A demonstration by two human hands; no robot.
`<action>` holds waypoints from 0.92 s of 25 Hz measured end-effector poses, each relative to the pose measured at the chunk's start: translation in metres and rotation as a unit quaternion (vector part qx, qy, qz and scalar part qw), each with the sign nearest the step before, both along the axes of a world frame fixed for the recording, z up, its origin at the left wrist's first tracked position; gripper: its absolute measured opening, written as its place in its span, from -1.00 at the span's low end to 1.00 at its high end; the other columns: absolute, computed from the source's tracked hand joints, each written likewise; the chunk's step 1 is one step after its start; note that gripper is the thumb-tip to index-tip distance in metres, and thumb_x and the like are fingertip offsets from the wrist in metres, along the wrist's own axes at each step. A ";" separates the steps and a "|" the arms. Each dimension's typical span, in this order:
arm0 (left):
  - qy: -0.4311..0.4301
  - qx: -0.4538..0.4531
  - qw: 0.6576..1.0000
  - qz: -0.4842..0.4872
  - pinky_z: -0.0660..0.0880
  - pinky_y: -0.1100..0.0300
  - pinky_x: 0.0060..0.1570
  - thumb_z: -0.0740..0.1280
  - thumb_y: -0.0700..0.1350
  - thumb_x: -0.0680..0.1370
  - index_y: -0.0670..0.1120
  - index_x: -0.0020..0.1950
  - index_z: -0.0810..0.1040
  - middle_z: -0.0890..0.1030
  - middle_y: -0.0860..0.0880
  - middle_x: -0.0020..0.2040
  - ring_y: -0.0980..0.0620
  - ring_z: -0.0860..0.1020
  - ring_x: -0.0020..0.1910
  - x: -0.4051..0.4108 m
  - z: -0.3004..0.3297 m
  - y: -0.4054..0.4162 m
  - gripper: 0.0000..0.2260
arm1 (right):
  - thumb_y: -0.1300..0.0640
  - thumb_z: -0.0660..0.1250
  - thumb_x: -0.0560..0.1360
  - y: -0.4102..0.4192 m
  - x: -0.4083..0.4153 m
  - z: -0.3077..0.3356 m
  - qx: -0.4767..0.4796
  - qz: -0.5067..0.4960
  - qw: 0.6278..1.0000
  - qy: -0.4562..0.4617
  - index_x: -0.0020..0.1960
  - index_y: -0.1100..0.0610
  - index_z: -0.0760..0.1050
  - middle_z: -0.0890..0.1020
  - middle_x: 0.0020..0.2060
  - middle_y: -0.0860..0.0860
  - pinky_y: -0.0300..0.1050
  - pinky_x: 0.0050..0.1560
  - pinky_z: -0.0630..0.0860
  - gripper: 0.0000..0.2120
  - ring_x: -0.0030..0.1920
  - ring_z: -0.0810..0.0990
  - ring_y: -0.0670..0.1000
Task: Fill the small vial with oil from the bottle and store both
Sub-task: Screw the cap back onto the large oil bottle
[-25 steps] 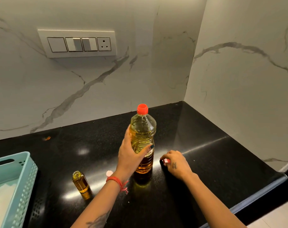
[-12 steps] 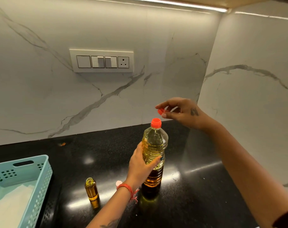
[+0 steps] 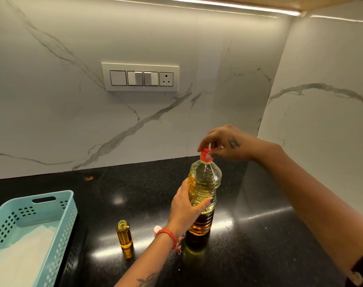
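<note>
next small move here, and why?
Probably twist the red cap down tight. The right hand pinches it on the bottle neck, the left hand steadies the upright bottle, and the small vial already holds oil.

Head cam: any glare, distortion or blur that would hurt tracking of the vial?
Head view: LED strip overexposed at top; bright specular streaks on the black countertop, one crossing right behind the vial; wide-angle bowing of the wall corner; vial and oil bottle stay sharp, no motion blur on either hand.
</note>
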State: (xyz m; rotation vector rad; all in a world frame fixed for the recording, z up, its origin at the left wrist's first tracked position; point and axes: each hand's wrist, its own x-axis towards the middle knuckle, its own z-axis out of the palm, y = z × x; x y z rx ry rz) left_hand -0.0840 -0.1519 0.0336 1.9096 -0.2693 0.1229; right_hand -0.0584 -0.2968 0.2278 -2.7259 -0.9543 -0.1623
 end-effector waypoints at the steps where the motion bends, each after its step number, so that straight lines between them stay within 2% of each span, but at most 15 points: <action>1: -0.001 0.001 1.000 0.001 0.48 0.10 0.20 0.44 0.17 0.34 0.22 0.29 0.25 0.47 0.18 0.17 0.16 0.47 0.17 0.001 -0.001 0.000 -0.41 | 0.14 0.40 0.45 0.000 0.001 0.000 -0.010 -0.001 1.000 -0.010 0.10 0.10 0.59 0.58 -0.11 -0.09 -0.38 -0.19 0.38 -0.77 -0.21 0.51 -0.19; 4: -0.005 0.002 1.000 0.002 0.49 0.11 0.18 0.44 0.17 0.34 0.23 0.27 0.25 0.47 0.18 0.16 0.16 0.48 0.16 0.001 -0.001 0.000 -0.43 | -0.02 0.38 0.44 0.003 0.003 -0.003 -0.048 -0.021 0.997 -0.053 0.05 0.13 0.60 0.64 -0.12 0.01 -0.32 -0.21 0.42 -0.73 -0.23 0.53 -0.11; 8: -0.007 0.001 1.000 0.000 0.49 0.12 0.18 0.45 0.15 0.35 0.25 0.25 0.25 0.47 0.19 0.15 0.17 0.48 0.15 -0.001 0.001 0.000 -0.44 | -0.28 0.29 0.39 0.003 0.001 -0.002 -0.080 -0.067 0.993 -0.061 -0.03 0.16 0.61 0.64 -0.22 0.03 -0.18 -0.26 0.50 -0.49 -0.27 0.57 -0.03; 9: -0.007 0.002 1.000 -0.001 0.49 0.12 0.18 0.45 0.15 0.35 0.25 0.25 0.25 0.47 0.19 0.15 0.17 0.48 0.15 -0.001 0.002 0.000 -0.44 | -0.26 0.30 0.40 0.003 0.000 0.000 -0.083 -0.062 0.993 -0.053 0.02 0.15 0.60 0.66 -0.18 0.02 -0.19 -0.23 0.51 -0.50 -0.24 0.58 -0.04; 11: -0.007 0.005 1.000 -0.002 0.49 0.10 0.18 0.45 0.14 0.35 0.22 0.26 0.27 0.48 0.17 0.16 0.17 0.48 0.15 0.001 0.002 0.001 -0.44 | -0.10 0.37 0.43 0.002 -0.001 0.002 -0.070 -0.035 0.996 -0.030 0.15 0.11 0.56 0.66 -0.06 0.02 -0.25 -0.16 0.51 -0.61 -0.18 0.59 -0.06; 13: -0.008 0.006 1.000 -0.003 0.50 0.09 0.18 0.45 0.15 0.34 0.17 0.28 0.28 0.49 0.15 0.16 0.17 0.48 0.15 0.002 0.001 0.002 -0.42 | 0.02 0.39 0.45 0.003 0.000 0.002 -0.053 -0.017 0.998 -0.022 0.14 0.09 0.57 0.66 -0.06 0.03 -0.27 -0.16 0.49 -0.70 -0.17 0.58 -0.08; 16: -0.009 0.005 1.000 -0.001 0.51 0.09 0.16 0.44 0.15 0.35 0.19 0.25 0.28 0.50 0.14 0.16 0.17 0.49 0.14 0.002 0.000 0.001 -0.45 | -0.06 0.31 0.49 0.007 0.000 -0.007 -0.073 -0.041 0.995 -0.051 0.08 0.15 0.55 0.62 -0.10 0.04 -0.23 -0.19 0.45 -0.69 -0.20 0.53 -0.07; 19: -0.012 0.009 1.000 0.000 0.51 0.10 0.15 0.44 0.14 0.35 0.22 0.23 0.27 0.50 0.13 0.15 0.17 0.49 0.13 0.003 0.001 0.001 -0.47 | -0.14 0.17 0.54 0.010 -0.004 -0.017 -0.105 -0.074 0.989 -0.074 0.09 0.17 0.43 0.56 -0.14 0.07 -0.18 -0.20 0.45 -0.62 -0.23 0.50 -0.01; 23: -0.011 0.007 1.000 -0.002 0.50 0.12 0.15 0.44 0.16 0.34 0.18 0.26 0.28 0.50 0.13 0.16 0.16 0.49 0.13 0.002 0.001 0.001 -0.44 | -0.13 0.05 0.58 0.010 -0.013 -0.025 -0.113 -0.071 0.983 -0.124 0.03 0.15 0.34 0.46 -0.26 0.01 -0.24 -0.31 0.32 -0.66 -0.36 0.40 -0.06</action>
